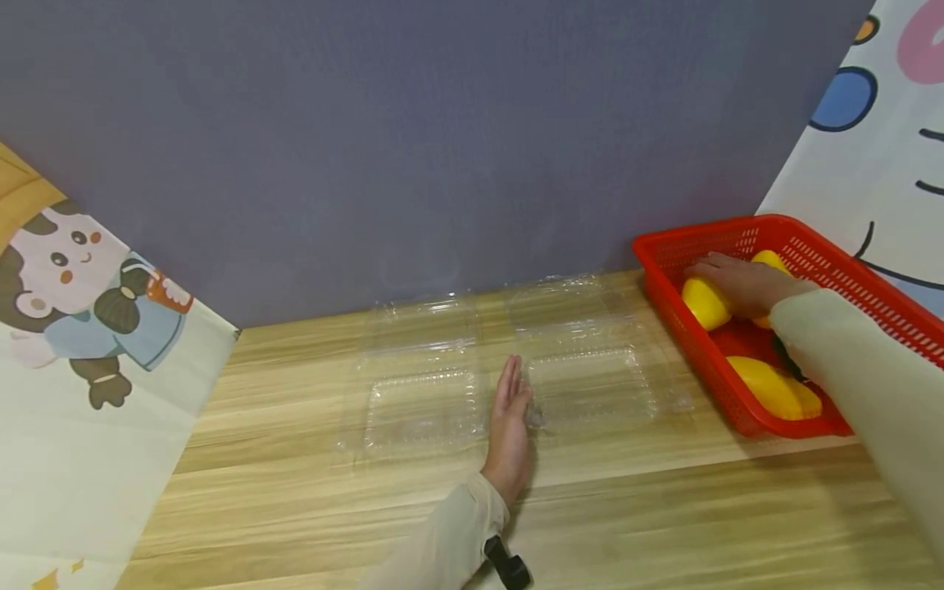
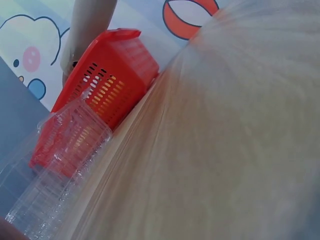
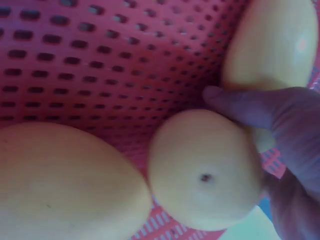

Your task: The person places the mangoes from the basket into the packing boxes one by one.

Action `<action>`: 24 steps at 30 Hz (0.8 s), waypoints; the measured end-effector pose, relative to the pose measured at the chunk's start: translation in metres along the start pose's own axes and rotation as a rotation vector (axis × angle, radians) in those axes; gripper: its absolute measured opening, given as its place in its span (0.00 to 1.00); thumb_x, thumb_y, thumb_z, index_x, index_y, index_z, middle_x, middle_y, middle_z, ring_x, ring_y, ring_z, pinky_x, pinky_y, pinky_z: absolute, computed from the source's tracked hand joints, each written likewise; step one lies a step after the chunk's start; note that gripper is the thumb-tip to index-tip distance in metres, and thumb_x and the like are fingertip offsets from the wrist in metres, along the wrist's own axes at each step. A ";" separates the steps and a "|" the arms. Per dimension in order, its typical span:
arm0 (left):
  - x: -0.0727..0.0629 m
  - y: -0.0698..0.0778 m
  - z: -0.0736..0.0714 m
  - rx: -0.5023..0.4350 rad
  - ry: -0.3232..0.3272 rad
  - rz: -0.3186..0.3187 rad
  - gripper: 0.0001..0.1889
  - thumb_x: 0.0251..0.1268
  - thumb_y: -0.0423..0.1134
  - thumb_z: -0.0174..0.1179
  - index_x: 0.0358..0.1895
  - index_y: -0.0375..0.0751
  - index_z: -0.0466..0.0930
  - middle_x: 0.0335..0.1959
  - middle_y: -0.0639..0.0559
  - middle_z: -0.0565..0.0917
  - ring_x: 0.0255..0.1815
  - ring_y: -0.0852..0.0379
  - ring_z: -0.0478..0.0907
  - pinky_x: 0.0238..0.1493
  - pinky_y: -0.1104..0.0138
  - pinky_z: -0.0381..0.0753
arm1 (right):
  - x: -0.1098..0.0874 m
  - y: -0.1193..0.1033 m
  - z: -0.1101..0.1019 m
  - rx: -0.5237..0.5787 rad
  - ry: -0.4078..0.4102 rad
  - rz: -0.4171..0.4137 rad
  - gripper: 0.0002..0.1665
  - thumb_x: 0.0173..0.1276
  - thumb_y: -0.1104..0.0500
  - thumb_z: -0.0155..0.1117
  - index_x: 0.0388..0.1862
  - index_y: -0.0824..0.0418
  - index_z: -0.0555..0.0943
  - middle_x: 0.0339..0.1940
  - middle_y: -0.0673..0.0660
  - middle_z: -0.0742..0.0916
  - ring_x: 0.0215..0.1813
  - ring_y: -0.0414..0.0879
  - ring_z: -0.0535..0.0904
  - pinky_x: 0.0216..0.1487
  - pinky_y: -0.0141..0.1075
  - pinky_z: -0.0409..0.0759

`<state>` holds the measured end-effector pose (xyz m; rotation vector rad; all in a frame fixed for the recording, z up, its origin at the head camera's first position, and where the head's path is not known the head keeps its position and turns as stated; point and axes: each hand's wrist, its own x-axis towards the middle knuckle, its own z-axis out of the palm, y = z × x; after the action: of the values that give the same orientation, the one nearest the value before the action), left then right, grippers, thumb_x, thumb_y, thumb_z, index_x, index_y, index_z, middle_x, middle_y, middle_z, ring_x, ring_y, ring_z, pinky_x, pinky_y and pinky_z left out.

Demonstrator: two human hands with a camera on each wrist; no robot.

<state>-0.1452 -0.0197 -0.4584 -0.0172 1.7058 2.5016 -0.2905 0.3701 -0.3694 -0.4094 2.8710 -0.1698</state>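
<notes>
Inside the red basket (image 1: 701, 365), my right hand (image 1: 748, 285) grips a rounded yellow fruit (image 1: 705, 303). The right wrist view shows the thumb (image 3: 240, 102) along one side of this fruit (image 3: 205, 170), whose end with a small dark spot faces the camera. Another yellow fruit (image 1: 770, 260) lies beyond the hand, and a longer yellow fruit (image 1: 770, 389) lies at the near end. My left hand (image 1: 509, 442) is on edge with straight fingers, between the left clear plastic clamshell box (image 1: 420, 410) and the right one (image 1: 590, 381). Both boxes have their lids raised.
A grey-blue panel (image 1: 442, 147) rises behind the boxes at the back of the wooden table (image 1: 295, 508). Printed cartoon panels stand at both sides. Something dark green (image 1: 787, 358) is partly hidden in the basket under the right sleeve (image 1: 848, 352).
</notes>
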 end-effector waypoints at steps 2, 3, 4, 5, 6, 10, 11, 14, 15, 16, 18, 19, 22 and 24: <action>0.000 0.000 0.000 -0.020 0.008 -0.001 0.32 0.74 0.37 0.47 0.80 0.54 0.51 0.81 0.60 0.55 0.82 0.46 0.49 0.83 0.49 0.43 | 0.001 0.002 0.003 -0.015 0.012 -0.025 0.38 0.68 0.53 0.64 0.75 0.53 0.63 0.76 0.69 0.64 0.74 0.72 0.56 0.66 0.76 0.59; 0.000 0.000 0.000 -0.028 0.013 -0.001 0.33 0.74 0.37 0.47 0.80 0.53 0.51 0.81 0.59 0.55 0.82 0.46 0.50 0.83 0.49 0.43 | 0.002 0.004 0.005 -0.031 0.019 -0.045 0.38 0.68 0.55 0.63 0.75 0.53 0.64 0.76 0.69 0.64 0.75 0.72 0.56 0.67 0.75 0.59; 0.000 0.000 0.001 -0.036 0.015 0.000 0.33 0.74 0.37 0.47 0.80 0.52 0.51 0.81 0.59 0.55 0.82 0.46 0.50 0.83 0.49 0.43 | 0.003 0.006 0.007 -0.048 0.035 -0.070 0.38 0.67 0.56 0.65 0.75 0.54 0.64 0.76 0.69 0.64 0.75 0.71 0.56 0.67 0.75 0.59; 0.000 0.000 0.001 -0.041 0.018 0.002 0.33 0.74 0.37 0.47 0.80 0.51 0.51 0.81 0.58 0.55 0.82 0.46 0.50 0.83 0.49 0.43 | 0.003 0.007 0.008 -0.066 0.045 -0.088 0.39 0.65 0.57 0.66 0.75 0.55 0.65 0.76 0.68 0.65 0.75 0.71 0.55 0.68 0.74 0.59; 0.000 0.000 0.002 -0.047 0.020 0.003 0.33 0.73 0.36 0.47 0.80 0.51 0.52 0.81 0.58 0.56 0.82 0.46 0.50 0.83 0.49 0.43 | 0.004 0.008 0.009 -0.081 0.052 -0.103 0.40 0.64 0.58 0.67 0.74 0.55 0.65 0.76 0.68 0.65 0.76 0.71 0.55 0.69 0.74 0.59; 0.000 -0.001 0.002 -0.054 0.029 0.010 0.32 0.73 0.36 0.48 0.79 0.50 0.53 0.80 0.57 0.57 0.82 0.47 0.50 0.83 0.51 0.45 | 0.004 0.010 0.008 -0.122 0.060 -0.120 0.39 0.64 0.59 0.68 0.73 0.55 0.67 0.77 0.67 0.65 0.76 0.70 0.55 0.69 0.72 0.59; 0.000 -0.001 0.002 -0.050 0.031 0.013 0.32 0.73 0.36 0.48 0.79 0.49 0.53 0.80 0.57 0.57 0.82 0.47 0.51 0.83 0.51 0.46 | 0.004 0.009 0.007 -0.122 0.053 -0.113 0.39 0.63 0.59 0.68 0.73 0.55 0.67 0.77 0.67 0.65 0.77 0.70 0.55 0.69 0.73 0.58; 0.000 -0.001 0.001 -0.040 0.030 0.018 0.32 0.73 0.36 0.48 0.79 0.48 0.54 0.80 0.56 0.58 0.82 0.47 0.51 0.83 0.51 0.47 | 0.002 0.007 0.005 -0.138 0.057 -0.116 0.39 0.62 0.60 0.69 0.72 0.54 0.68 0.76 0.67 0.67 0.77 0.70 0.55 0.69 0.73 0.58; 0.000 -0.002 0.000 -0.038 0.031 0.018 0.32 0.73 0.36 0.48 0.79 0.48 0.54 0.80 0.56 0.58 0.82 0.47 0.52 0.83 0.51 0.47 | 0.001 0.006 0.004 -0.147 0.059 -0.120 0.39 0.61 0.60 0.69 0.72 0.54 0.69 0.76 0.67 0.67 0.76 0.69 0.56 0.69 0.73 0.58; 0.000 -0.002 0.000 -0.034 0.033 0.016 0.32 0.73 0.36 0.48 0.79 0.48 0.54 0.80 0.56 0.58 0.81 0.46 0.52 0.82 0.51 0.48 | 0.000 0.005 0.004 -0.150 0.061 -0.125 0.40 0.60 0.60 0.71 0.71 0.53 0.70 0.75 0.67 0.68 0.76 0.69 0.56 0.69 0.73 0.57; 0.000 -0.002 -0.001 -0.025 0.034 0.021 0.32 0.74 0.36 0.48 0.79 0.48 0.54 0.80 0.55 0.58 0.81 0.46 0.52 0.82 0.50 0.48 | -0.001 0.004 0.003 -0.160 0.067 -0.143 0.39 0.58 0.59 0.72 0.70 0.53 0.71 0.74 0.67 0.70 0.76 0.69 0.56 0.69 0.73 0.57; 0.000 -0.002 -0.001 -0.022 0.033 0.025 0.32 0.74 0.36 0.47 0.79 0.47 0.54 0.80 0.54 0.58 0.81 0.45 0.53 0.82 0.49 0.48 | -0.002 0.003 0.002 -0.160 0.067 -0.147 0.39 0.58 0.58 0.73 0.70 0.53 0.72 0.74 0.67 0.70 0.76 0.69 0.57 0.69 0.73 0.57; 0.000 -0.003 0.000 -0.018 0.036 0.019 0.31 0.73 0.36 0.48 0.78 0.48 0.55 0.80 0.55 0.59 0.81 0.45 0.54 0.82 0.50 0.48 | -0.003 0.004 -0.003 -0.164 0.069 -0.153 0.38 0.56 0.56 0.75 0.68 0.51 0.74 0.72 0.66 0.73 0.75 0.67 0.59 0.70 0.72 0.57; 0.000 -0.003 0.000 -0.019 0.032 0.021 0.31 0.73 0.36 0.49 0.78 0.47 0.55 0.80 0.54 0.59 0.81 0.45 0.54 0.82 0.49 0.48 | -0.004 0.005 -0.007 -0.156 0.073 -0.148 0.38 0.56 0.54 0.75 0.67 0.51 0.74 0.71 0.66 0.73 0.74 0.67 0.60 0.70 0.71 0.57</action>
<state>-0.1448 -0.0190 -0.4609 -0.0415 1.7031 2.5460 -0.2899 0.3762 -0.3626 -0.6589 2.9352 0.0143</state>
